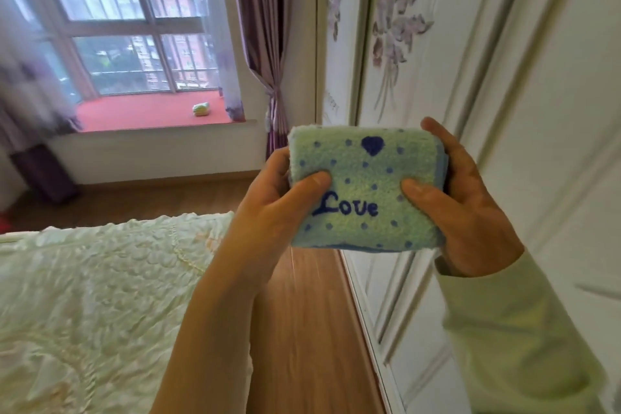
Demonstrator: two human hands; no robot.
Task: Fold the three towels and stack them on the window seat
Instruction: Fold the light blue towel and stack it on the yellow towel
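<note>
Pale blue-green terry towel (366, 188), folded into a thick square pad and stitched with dark blue dots, a heart and the word "Love", is held up in the air, well apart from the red-carpeted window seat (141, 112) and to the right of it, on the person's side. Both hands grip it. The left hand (282, 198) clasps the pad's left edge, its thumb (312, 181) pressed on the top face and its fingers curled underneath. The right hand (470, 205) clasps the right edge the same way, thumb (416, 188) on top and fingers wrapped round the side. The right arm wears a pale green sleeve (504, 329); the left forearm is bare.

On the window seat, near its right end, lies a small pile of folded towels (201, 109) in yellow, green and white; how many are in it is too small to tell. A large barred window (134, 10) rises behind the seat, and a purple striped curtain (265, 27), tied back, hangs just beside its right end. A white wardrobe (504, 77) painted with purple flowers runs from the right of the seat towards the person. A bed with a cream quilted cover (100, 279) stands in front of the seat, with brown wooden floor (302, 312) between them.
</note>
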